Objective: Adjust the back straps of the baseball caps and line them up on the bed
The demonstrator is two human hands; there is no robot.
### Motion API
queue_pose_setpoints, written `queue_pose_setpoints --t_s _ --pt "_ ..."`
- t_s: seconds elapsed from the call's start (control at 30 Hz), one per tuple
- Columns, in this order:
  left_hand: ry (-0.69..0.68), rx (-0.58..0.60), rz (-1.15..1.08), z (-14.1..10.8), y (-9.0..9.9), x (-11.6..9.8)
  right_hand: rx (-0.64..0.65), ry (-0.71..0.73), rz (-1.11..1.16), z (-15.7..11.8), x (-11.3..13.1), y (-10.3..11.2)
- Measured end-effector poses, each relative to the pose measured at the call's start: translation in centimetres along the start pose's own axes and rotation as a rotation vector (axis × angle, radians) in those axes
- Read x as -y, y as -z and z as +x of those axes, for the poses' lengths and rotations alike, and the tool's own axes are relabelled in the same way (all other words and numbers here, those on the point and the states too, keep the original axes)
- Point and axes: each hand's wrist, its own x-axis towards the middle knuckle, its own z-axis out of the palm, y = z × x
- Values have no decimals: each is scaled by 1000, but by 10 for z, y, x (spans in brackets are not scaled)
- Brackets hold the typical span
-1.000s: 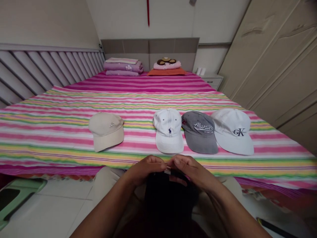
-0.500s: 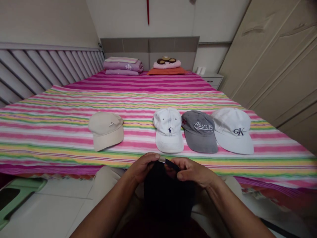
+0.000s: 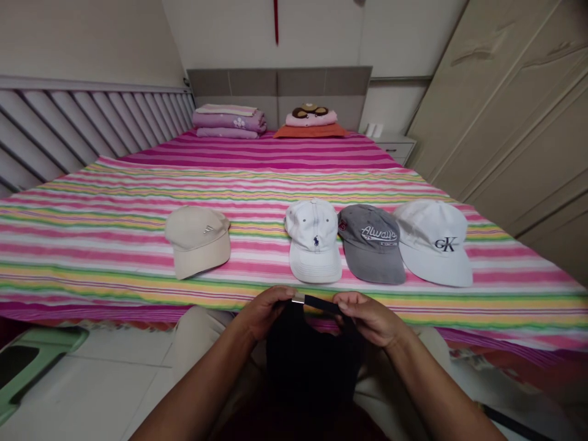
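Note:
A black cap is held over my lap, its back strap with a metal buckle facing up. My left hand pinches the strap at the buckle end. At the other end of the strap, my right hand grips with thumb and fingers. The strap is stretched between them above the rear opening. Beyond my hands a beige cap, a white cap with a horse-rider emblem, a grey cap and a white cap with letters lie in a row.
The caps rest on a bed with a striped sheet. Folded bedding and an orange pillow lie by the headboard. A green stool stands at lower left, a nightstand at back right.
My right hand has shifted slightly to the right along the strap, which is now straighter and shows more of its length. The left hand stays at the buckle.

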Motion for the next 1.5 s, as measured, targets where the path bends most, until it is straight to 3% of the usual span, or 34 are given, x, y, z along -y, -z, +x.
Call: queue_pose_setpoints --t_s 0.17,0.3,0.43,0.57,0.63,0.77,0.93,1.03,1.2,1.3,1.4,1.5 --pt "-31 -57 30 2 -1 2 -64 71 100 -2 -1 -1" --pt "-52 -5 110 1 -2 0 -71 101 150 -2 0 0" --pt "-76 -44 144 1 7 -2 -62 132 198 -1 5 -1" --pt "-19 74 198 6 23 1 -47 171 245 -1 13 -4" --pt "-70 88 99 8 28 4 -22 161 242 -1 14 -2" --pt "-185 6 -150 10 31 3 74 62 199 -1 7 11" --pt "-72 -38 -262 14 28 -5 121 50 203 1 -4 13" --pt "-28 26 -257 14 24 -13 100 170 294 4 1 2" --pt "-284 278 -222 7 20 -26 68 311 388 7 19 -15" --pt "-300 403 -169 4 21 -23 37 313 432 11 27 -18" --pt "-249 423 -112 4 22 -14 -22 231 495 16 31 -17" --pt "-307 334 -161 3 26 -8 -5 122 508 20 30 -13"
